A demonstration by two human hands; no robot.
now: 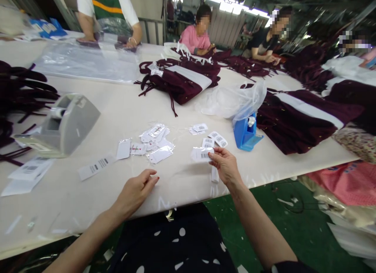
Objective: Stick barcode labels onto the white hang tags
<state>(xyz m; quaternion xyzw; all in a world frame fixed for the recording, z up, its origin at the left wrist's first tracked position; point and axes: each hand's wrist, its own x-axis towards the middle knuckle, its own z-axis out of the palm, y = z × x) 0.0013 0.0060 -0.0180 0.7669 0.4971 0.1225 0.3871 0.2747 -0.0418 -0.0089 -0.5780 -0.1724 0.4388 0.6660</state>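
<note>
My right hand (pixel 225 163) pinches the right end of a white barcode tag (pixel 201 155) above the table. Near the front edge, my left hand (pixel 140 188) is over the table with thumb and forefinger apart and nothing between them; its other fingers are curled. Beyond my hands lies a loose pile of white tags in clear sleeves (pixel 157 134). A small stack of barcode tags (pixel 199 128) lies farther right, with barcode stickers (pixel 217 139) just beyond my right hand. A printed white strip (pixel 95 166) rests left of my left hand.
On the white table (pixel 117 100) stand a grey tape dispenser (pixel 78 120) at left and a blue one (pixel 246 134) at right. Dark maroon garments (pixel 182 83) lie in bundles farther back. Clear plastic bags (pixel 88 61) lie at back left. Several people are across the table.
</note>
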